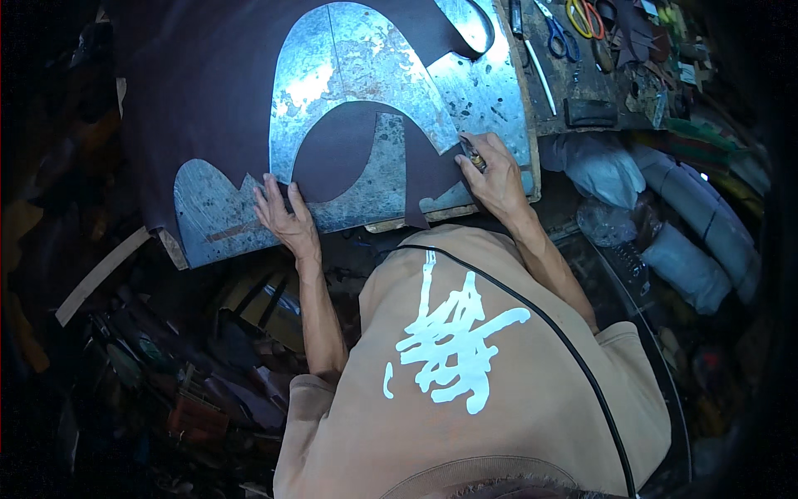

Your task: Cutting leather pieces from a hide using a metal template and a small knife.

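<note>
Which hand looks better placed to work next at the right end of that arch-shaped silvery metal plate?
Probably the right hand: it grips a short brass-coloured tool beside that end of the silvery plate. The left hand lies open by the plate's other end, with no tool visible.

Scuffed metal worktop [499, 96], cut dark sheet [195, 91] atop

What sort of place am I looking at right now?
Probably a leatherworking shop: there is a dark brown, leather-like sheet with curved edges, a small tool gripped in the right hand, and blue-handled scissors on the adjoining bench.
</note>
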`<state>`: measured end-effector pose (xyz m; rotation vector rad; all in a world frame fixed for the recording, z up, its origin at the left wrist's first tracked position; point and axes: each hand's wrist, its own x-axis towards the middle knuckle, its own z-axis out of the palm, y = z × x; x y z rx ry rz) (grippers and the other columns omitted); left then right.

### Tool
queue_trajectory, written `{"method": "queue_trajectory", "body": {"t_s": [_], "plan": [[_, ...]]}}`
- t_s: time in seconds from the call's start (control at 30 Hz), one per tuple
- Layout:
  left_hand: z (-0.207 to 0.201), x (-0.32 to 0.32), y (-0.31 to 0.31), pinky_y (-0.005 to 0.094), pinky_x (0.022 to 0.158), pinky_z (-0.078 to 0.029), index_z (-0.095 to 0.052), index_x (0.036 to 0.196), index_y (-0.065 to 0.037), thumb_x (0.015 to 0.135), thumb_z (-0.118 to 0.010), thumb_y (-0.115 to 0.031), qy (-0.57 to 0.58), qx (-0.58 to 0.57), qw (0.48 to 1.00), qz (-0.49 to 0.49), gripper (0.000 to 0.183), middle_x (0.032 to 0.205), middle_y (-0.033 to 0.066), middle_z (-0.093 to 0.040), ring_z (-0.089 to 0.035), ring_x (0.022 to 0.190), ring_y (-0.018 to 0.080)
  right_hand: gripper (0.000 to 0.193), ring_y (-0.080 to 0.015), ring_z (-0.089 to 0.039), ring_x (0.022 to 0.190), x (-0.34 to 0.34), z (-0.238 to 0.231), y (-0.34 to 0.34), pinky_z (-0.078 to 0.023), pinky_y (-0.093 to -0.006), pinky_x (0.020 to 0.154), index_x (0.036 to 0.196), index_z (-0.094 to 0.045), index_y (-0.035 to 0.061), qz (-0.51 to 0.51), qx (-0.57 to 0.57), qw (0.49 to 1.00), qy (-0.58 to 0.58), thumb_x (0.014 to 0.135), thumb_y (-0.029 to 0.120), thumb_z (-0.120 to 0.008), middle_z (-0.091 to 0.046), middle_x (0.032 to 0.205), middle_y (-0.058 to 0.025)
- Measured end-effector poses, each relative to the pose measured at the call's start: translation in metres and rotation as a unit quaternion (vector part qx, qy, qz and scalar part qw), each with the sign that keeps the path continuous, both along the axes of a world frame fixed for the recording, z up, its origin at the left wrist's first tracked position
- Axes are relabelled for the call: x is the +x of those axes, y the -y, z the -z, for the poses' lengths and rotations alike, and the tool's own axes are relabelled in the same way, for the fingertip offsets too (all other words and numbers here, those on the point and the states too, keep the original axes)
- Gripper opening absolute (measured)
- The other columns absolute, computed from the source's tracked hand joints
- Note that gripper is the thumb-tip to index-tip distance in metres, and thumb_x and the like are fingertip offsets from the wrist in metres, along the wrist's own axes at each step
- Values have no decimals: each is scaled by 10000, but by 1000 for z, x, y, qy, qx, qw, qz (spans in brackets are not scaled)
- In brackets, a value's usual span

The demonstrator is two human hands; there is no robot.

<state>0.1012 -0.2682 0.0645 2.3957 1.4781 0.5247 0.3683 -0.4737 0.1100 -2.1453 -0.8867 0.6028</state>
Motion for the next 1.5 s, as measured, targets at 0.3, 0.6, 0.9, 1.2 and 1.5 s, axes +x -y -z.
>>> {"method": "queue_trajectory", "body": {"t_s": [0.3, 0.6, 0.9, 1.2, 1.5], "plan": [[-3, 1, 0, 522, 1133, -228, -453, 1387, 10, 959, -582, -254, 8, 0, 1000, -5, 520, 1368, 172, -537, -411, 1338, 360, 352, -366, -597, 876, -5, -2, 5, -475, -415, 773, 1181, -620, 3, 8, -22, 999, -49, 851, 122, -653, -584, 946, -186], [-2, 2, 0, 537, 1110, -248, -472, 1364, 25, 942, -608, -224, 33, 14, 999, 10, 509, 1342, 165, -559, -428, 1308, 402, 359, -372, -587, 850, -6, -5, 3, -475, -434, 754, 1204, -603, 28, 4, -43, 998, -56, 865, 143, -634, -562, 939, -181], [-8, 2, 0, 553, 1121, -230, -479, 1383, -18, 960, -578, -245, -7, 22, 1000, 17, 491, 1387, 154, -525, -392, 1340, 407, 343, -377, -584, 840, -7, -8, 4, -475, -438, 741, 1192, -608, 40, 10, -39, 997, -60, 867, 144, -634, -559, 940, -185], [5, -5, -1, 548, 1117, -239, -479, 1390, -29, 946, -597, -236, -18, 9, 1000, -10, 505, 1391, 149, -521, -399, 1338, 394, 345, -397, -585, 850, -5, -4, 1, -475, -436, 744, 1186, -605, 16, -8, -44, 998, -46, 854, 107, -639, -565, 932, -195], [0, 0, -2, 557, 1126, -224, -483, 1394, -44, 955, -576, -223, -20, 22, 1000, -4, 483, 1381, 126, -540, -398, 1349, 381, 379, -319, -565, 805, -6, -4, -1, -458, -383, 744, 1227, -597, 12, -15, -48, 998, -47, 867, 127, -626, -548, 898, -158]]}}
